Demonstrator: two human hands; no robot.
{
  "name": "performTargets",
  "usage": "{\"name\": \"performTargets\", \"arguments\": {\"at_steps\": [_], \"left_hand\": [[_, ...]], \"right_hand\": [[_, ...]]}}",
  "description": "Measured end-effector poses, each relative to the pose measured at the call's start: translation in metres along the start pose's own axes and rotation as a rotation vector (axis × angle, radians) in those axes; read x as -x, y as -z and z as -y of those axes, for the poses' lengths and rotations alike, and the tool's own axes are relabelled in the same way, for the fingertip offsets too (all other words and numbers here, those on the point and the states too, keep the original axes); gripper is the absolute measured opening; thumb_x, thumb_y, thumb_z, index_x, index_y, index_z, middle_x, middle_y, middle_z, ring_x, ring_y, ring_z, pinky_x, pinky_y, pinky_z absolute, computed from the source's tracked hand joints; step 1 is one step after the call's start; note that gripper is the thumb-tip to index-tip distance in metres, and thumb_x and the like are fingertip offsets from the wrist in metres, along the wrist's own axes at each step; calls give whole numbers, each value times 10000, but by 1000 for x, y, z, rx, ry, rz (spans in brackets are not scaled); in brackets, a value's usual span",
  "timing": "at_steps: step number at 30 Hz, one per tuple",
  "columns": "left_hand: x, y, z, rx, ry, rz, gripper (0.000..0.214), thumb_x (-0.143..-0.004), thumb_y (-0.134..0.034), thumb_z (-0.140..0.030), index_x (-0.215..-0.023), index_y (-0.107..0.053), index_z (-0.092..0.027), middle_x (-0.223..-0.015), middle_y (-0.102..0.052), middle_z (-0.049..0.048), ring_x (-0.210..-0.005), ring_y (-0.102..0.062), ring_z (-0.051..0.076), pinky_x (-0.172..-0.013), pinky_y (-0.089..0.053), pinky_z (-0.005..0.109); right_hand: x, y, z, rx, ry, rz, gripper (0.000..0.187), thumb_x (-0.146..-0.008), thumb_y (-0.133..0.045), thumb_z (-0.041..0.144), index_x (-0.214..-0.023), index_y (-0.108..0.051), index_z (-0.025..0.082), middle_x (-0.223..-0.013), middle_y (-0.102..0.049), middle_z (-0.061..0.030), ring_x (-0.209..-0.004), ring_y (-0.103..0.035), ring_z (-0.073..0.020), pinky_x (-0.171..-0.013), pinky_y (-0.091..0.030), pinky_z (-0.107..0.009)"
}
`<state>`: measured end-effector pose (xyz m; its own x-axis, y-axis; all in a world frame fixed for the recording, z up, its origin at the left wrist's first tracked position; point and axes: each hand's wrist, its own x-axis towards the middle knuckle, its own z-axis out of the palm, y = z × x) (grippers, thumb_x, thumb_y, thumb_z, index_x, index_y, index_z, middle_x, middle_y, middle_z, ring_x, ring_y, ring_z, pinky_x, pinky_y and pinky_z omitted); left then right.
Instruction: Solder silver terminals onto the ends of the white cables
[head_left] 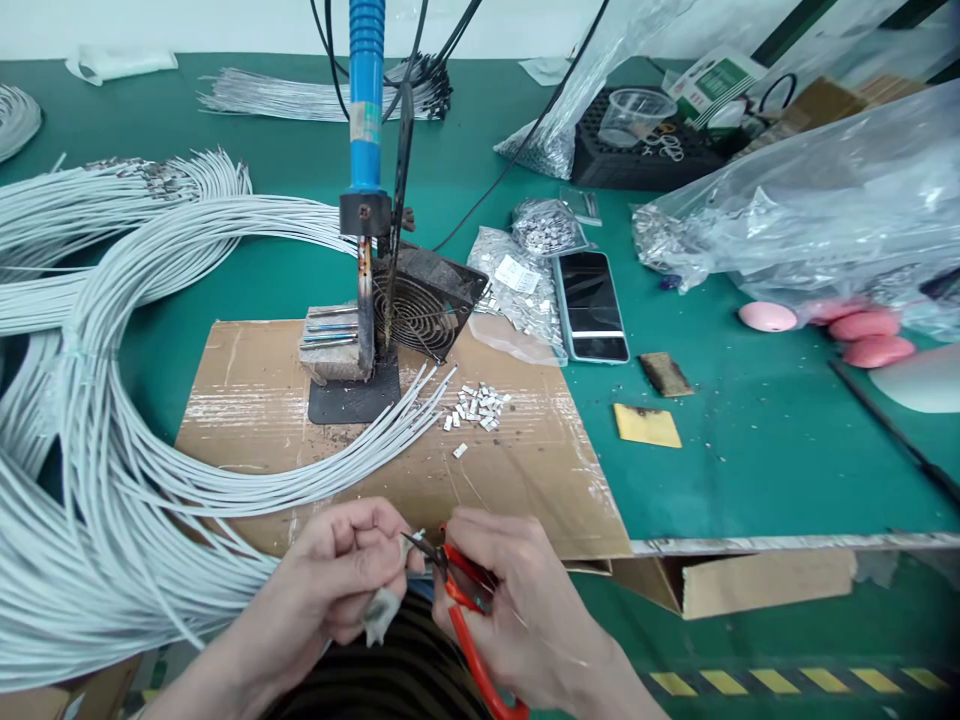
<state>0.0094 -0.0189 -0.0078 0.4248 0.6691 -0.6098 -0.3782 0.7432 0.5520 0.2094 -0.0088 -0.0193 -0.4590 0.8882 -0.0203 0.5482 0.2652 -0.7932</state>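
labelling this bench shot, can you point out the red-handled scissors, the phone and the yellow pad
Red-handled scissors (474, 655), head view: on a red handle.
Phone (591, 300), head view: on the screen.
Yellow pad (647, 426), head view: on its top face.

Dark clothing (367, 675) with curving black and brownish stripes shows between the two forearms (232, 645), which are bare.

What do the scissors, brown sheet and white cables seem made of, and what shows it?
Scissors: dark blades, probably metal by their thin, pointed shape; handles look like glossy plastic, by their shiny orange-red surface. Brown sheet: likely matt corrugated cardboard, by its parallel scuffed lines. White cables: seemingly smooth, plastic- or rubber-coated, by their even colour and curves; core unclear.
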Motion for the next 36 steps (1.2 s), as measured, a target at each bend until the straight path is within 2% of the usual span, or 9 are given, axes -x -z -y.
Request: {"name": "performTargets", "arguments": {"at_steps": [6, 11, 15, 19, 22, 25, 30, 33, 36], "left_hand": [[-1, 1, -1, 14, 42, 3, 329, -813, -872, -434, -805, -695, -156, -544, -493, -81, -404, -103, 8, -363, -84, 161], [2, -4, 11, -552, -404, -247, 160, -952, -725, -328, -863, -697, -198, -668, -593, -38, -548, -455, 86, -523, -370, 179], [6, -1, 16, -918, -619, -258, 198, -1036, -574, -244, -904, -717, -205, -753, -677, 4, -645, -563, 129, -636, -432, 230], [6, -1, 9, -555, -359, -125, 301, -1010, -646, -435, -855, -714, -186, -638, -581, -29, -516, -402, 86, -482, -309, 202], [5, -5, -1, -207, -101, 0, 404, -872, -799, -549, -810, -707, -161, -593, -562, -53, -406, -208, 18, -391, -154, 181], [5, -10, -9, -58, 29, 30, 446, -757, -906, -545, -758, -712, -144, -541, -543, -65, -374, -140, -16, -367, -98, 164], [1, -7, -7, 47, 31, 14, 384, -771, -916, -467, -743, -715, -140, -507, -484, -83, -377, -121, -13, -354, -85, 147], [-2, -1, -2, 64, 70, 6, 338, -803, -888, -422, -752, -727, -130, -515, -481, -71, -400, -124, -3, -362, -67, 147], [-4, 3, 0, 71, 102, 28, 313, -812, -866, -393, -739, -727, -122, -500, -476, -66, -382, -139, -3, -355, -63, 159]], "right_hand": [[1, -2, -2, 29, 37, -41, 338, -671, -527, 131, -672, -215, 262, -582, -339, 69, -491, -319, -97, -483, -201, -263], [2, -1, -1, 95, -34, -37, 352, -691, -559, 151, -650, -226, 258, -577, -359, 63, -493, -329, -98, -494, -207, -265], [1, 1, 3, 9, -129, -2, 334, -678, -564, 150, -603, -253, 243, -562, -360, 60, -502, -319, -91, -493, -198, -261], [4, 2, 3, -291, -298, 118, 321, -625, -533, 110, -552, -242, 224, -561, -238, 73, -540, -239, -80, -488, -151, -258], [5, 0, -1, -583, -335, 262, 298, -654, -508, 116, -536, -255, 224, -562, -221, 75, -535, -211, -73, -485, -137, -258], [6, -3, -3, -740, -341, 377, 281, -696, -502, 137, -527, -296, 230, -525, -262, 83, -484, -224, -67, -459, -151, -253], [5, -4, 2, -245, -171, 27, 314, -682, -554, 117, -600, -275, 234, -578, -324, 69, -531, -296, -86, -492, -205, -248], [2, -3, 3, -19, -38, -52, 300, -686, -558, 133, -643, -281, 242, -593, -394, 52, -513, -343, -93, -503, -206, -262], [2, -2, 4, 3, -11, -62, 299, -674, -558, 129, -642, -283, 241, -590, -387, 53, -511, -337, -93, -505, -199, -266]]}}
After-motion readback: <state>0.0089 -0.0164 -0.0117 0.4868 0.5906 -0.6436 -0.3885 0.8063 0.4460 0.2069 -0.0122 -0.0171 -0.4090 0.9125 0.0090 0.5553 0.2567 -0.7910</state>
